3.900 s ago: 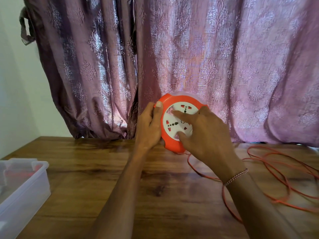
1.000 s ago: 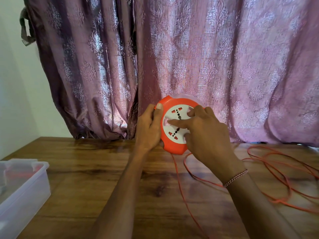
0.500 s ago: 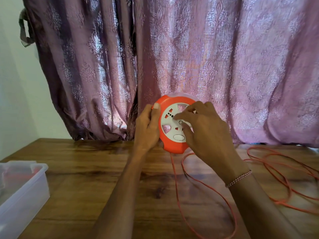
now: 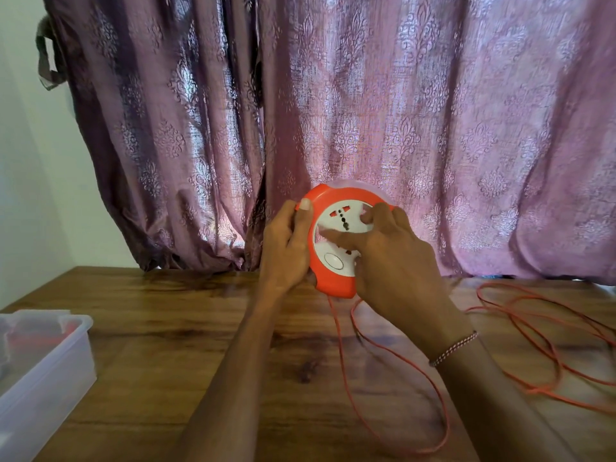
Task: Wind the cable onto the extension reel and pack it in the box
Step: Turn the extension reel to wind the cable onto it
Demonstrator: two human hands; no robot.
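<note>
I see the reel (image 4: 336, 241) at frame centre, above the desk (image 4: 166, 328). My left hand (image 4: 286, 245) clasps its left rim; my right hand (image 4: 393, 258) presses fingers on its white face. Cable (image 4: 436, 388) trails lower right.

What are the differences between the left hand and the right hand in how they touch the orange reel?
The left hand grips the orange reel by its left rim, thumb on the edge; the right hand lies across the white socket face, fingers spread. The right wrist wears a beaded bracelet; the left wrist is bare. Both hands hold the reel above the wooden table.

Head-worn view, forward-down, close
</note>
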